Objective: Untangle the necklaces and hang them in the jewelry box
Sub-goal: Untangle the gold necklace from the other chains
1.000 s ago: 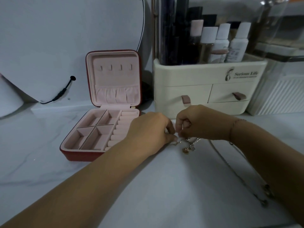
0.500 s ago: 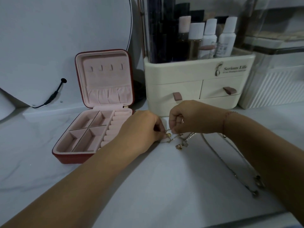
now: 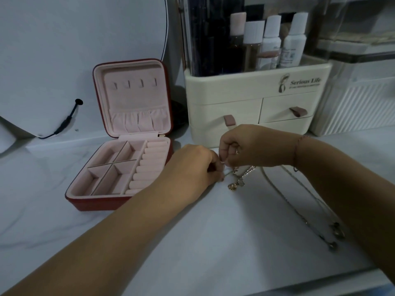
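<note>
A red jewelry box [image 3: 85, 205] with pink lining stands open at the left; several small hooks [image 3: 134, 83] line its upright lid. Just right of the box, my left hand [image 3: 192, 169] and my right hand [image 3: 245, 146] meet over a tangle of thin necklaces [image 3: 236, 181] with small gold pendants. Both hands pinch the chains between fingertips, a little above the white marble top. Long chains [image 3: 299, 212] trail to the right under my right forearm and end in dark pendants [image 3: 337, 233].
A cream cosmetics organizer [image 3: 256, 99] with two drawers and several bottles stands right behind my hands. A ribbed white container [image 3: 359, 103] is at the far right. A round mirror [image 3: 74, 50] with a black cable leans at the back left.
My hands have stayed together on the tangle, fingers working the chains slightly; the pendants hang a little lower below my right hand. The camera has shifted slightly.
</note>
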A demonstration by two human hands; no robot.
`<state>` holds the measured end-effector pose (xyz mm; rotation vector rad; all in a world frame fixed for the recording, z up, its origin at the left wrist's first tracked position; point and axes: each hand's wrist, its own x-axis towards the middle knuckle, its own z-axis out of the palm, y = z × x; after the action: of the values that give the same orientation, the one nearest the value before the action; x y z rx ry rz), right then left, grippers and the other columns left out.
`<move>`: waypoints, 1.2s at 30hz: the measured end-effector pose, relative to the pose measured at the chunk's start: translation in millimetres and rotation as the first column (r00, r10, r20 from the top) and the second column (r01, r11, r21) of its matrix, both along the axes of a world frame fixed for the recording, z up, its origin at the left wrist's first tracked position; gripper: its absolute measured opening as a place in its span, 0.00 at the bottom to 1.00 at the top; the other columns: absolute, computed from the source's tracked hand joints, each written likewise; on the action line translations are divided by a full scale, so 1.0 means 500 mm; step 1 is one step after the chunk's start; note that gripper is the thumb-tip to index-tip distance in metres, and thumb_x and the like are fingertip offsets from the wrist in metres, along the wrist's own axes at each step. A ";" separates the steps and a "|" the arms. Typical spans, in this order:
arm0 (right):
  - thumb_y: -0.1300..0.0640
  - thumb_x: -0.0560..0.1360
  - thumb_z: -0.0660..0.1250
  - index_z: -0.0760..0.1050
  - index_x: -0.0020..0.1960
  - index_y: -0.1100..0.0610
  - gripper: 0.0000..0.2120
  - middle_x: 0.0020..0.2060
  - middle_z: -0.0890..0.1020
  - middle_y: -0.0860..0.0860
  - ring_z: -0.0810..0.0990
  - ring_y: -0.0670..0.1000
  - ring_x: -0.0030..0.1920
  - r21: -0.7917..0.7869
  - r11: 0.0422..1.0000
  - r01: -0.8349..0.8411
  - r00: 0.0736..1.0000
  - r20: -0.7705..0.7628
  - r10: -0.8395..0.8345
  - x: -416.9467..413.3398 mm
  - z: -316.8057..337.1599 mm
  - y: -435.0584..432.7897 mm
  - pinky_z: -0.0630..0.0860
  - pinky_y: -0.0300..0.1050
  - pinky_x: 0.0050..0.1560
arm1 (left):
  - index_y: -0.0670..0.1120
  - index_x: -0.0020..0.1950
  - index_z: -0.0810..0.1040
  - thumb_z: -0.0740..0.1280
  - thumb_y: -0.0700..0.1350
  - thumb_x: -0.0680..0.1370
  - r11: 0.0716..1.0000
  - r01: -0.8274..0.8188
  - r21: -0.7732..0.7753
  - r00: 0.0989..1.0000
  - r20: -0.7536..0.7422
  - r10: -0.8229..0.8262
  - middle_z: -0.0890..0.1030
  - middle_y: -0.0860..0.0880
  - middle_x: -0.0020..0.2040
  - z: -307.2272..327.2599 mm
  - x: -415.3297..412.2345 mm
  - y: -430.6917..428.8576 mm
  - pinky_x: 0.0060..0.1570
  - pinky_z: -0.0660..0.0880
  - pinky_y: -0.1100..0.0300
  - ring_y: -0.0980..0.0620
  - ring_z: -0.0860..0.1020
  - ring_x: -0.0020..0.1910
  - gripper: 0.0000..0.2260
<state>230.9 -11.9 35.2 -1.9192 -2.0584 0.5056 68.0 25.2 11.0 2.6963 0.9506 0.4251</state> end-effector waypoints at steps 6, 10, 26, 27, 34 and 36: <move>0.63 0.72 0.70 0.79 0.48 0.54 0.07 0.35 0.79 0.47 0.73 0.34 0.31 0.032 0.999 0.022 1.000 0.000 -0.022 0.002 0.004 -0.005 0.66 0.25 0.32 | 0.50 0.43 0.82 0.71 0.46 0.73 1.000 -0.009 0.009 0.999 0.043 0.009 0.81 0.54 0.39 0.010 -0.018 -0.008 0.41 0.73 0.63 0.58 0.76 0.38 0.01; 0.61 0.72 0.72 0.79 0.50 0.54 0.08 0.40 0.80 0.52 0.73 0.41 0.34 0.058 0.997 0.042 0.999 -0.002 -0.042 0.004 0.004 -0.006 0.68 0.28 0.35 | 0.50 0.39 0.83 0.72 0.42 0.71 0.997 -0.063 -0.048 0.962 0.264 0.073 0.80 0.56 0.32 0.057 -0.055 -0.001 0.34 0.70 0.74 0.62 0.76 0.33 0.04; 0.56 0.77 0.66 0.82 0.37 0.54 0.12 0.23 0.77 0.46 0.73 0.44 0.25 0.046 0.994 0.097 0.981 -0.176 -0.087 0.016 0.020 -0.012 0.72 0.35 0.33 | 0.54 0.34 0.84 0.70 0.41 0.72 0.977 -0.122 -0.174 0.990 0.049 0.132 0.78 0.63 0.26 0.115 -0.145 0.046 0.28 0.66 0.76 0.67 0.75 0.28 0.10; 0.55 0.78 0.64 0.82 0.39 0.55 0.13 0.23 0.76 0.47 0.69 0.45 0.23 0.011 0.994 0.109 0.953 -0.285 -0.101 0.015 0.025 -0.015 0.68 0.35 0.27 | 0.54 0.34 0.84 0.70 0.41 0.72 0.974 -0.109 -0.196 0.992 0.033 0.118 0.79 0.62 0.28 0.117 -0.147 0.046 0.30 0.66 0.75 0.66 0.76 0.29 0.10; 0.52 0.82 0.56 0.79 0.50 0.62 0.17 0.21 0.68 0.45 0.55 0.49 0.26 -0.042 0.999 0.007 0.750 -0.661 -0.033 0.000 0.045 -0.029 0.51 0.46 0.30 | 0.53 0.35 0.81 0.66 0.43 0.73 0.941 -0.005 -0.337 0.996 -0.091 -0.027 0.78 0.58 0.30 0.112 -0.146 0.045 0.33 0.68 0.72 0.63 0.73 0.28 0.09; 0.52 0.82 0.56 0.79 0.50 0.62 0.17 0.22 0.69 0.46 0.54 0.49 0.27 -0.022 1.000 0.006 0.713 -0.701 -0.020 -0.007 0.047 -0.032 0.51 0.45 0.30 | 0.53 0.36 0.80 0.64 0.46 0.73 0.930 0.029 -0.367 0.992 -0.101 -0.071 0.77 0.58 0.29 0.108 -0.143 0.043 0.32 0.68 0.71 0.63 0.71 0.28 0.08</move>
<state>227.4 -27.7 58.7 -1.4071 -1.5216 1.0617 -3.7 46.5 64.9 2.4159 0.8866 0.0731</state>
